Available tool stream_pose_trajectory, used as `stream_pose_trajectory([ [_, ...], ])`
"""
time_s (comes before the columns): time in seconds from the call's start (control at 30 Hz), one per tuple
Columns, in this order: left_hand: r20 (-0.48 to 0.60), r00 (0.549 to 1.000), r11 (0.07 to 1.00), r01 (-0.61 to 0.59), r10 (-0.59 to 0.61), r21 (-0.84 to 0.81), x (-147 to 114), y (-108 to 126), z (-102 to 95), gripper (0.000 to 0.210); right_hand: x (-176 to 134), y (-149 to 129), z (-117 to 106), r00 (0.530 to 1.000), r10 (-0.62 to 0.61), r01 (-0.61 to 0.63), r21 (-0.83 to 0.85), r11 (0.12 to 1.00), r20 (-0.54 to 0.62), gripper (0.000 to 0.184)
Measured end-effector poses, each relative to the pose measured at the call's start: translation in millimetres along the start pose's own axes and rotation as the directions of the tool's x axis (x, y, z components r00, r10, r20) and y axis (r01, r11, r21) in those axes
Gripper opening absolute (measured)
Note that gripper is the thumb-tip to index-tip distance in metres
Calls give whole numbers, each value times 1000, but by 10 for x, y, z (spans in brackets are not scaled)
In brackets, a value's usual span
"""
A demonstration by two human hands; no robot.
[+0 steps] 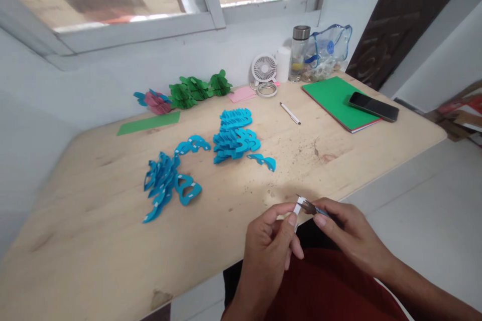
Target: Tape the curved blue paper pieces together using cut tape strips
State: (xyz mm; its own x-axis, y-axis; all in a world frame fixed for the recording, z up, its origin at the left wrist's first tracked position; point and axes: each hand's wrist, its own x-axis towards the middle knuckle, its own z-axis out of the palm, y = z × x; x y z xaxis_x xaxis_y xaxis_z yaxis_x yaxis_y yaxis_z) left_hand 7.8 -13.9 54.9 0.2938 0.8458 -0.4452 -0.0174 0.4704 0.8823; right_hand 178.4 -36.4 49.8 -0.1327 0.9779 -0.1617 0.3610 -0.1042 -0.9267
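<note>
Between the thumb and fingers of my left hand [269,241] is a narrow white strip [298,207], perhaps tape or paper. My right hand [344,228] grips a pair of scissors [309,206], whose blades sit at the upper end of the strip. Both hands are at the table's near edge, above my lap. Ahead of them lies a small blue paper cutout [263,160] with white patches. Behind it is a pile of folded blue paper pieces [235,143]. Farther left is a second blue pile [161,180] with white patches, beside a looped blue piece [188,189].
On the wooden table [94,251], green paper flowers [199,89] and a pink one [158,102] stand by the wall. A small fan [264,68], tape roll [267,90], glass bottle [299,55], pen [289,113], green sheet [335,103] and phone [372,106] lie toward the back right.
</note>
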Motion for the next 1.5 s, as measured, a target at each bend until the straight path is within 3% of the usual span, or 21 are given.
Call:
stream_pose_trajectory([
  [0.6, 52, 998, 999, 25, -28, 49, 29, 8, 30, 38, 33, -29, 16, 1000, -12, 12, -23, 1000, 0, 33],
  [0.9, 63, 998, 999, 23, -26, 48, 21, -17, 28, 34, 21, 3, 33, 997, -47, 44, -66, 997, -58, 33],
  [1.27, -36, 999, 998, -22, 20, -55, 22, -8, -10, 34, 9, -26, 14, 997, -71, 66, -118, 991, -31, 29],
  [1.5, -22, 1000, 998, -23, 22, -57, 39, 16, -13, 30, 5, -53, 24, 995, -93, 91, -95, 991, -24, 29],
])
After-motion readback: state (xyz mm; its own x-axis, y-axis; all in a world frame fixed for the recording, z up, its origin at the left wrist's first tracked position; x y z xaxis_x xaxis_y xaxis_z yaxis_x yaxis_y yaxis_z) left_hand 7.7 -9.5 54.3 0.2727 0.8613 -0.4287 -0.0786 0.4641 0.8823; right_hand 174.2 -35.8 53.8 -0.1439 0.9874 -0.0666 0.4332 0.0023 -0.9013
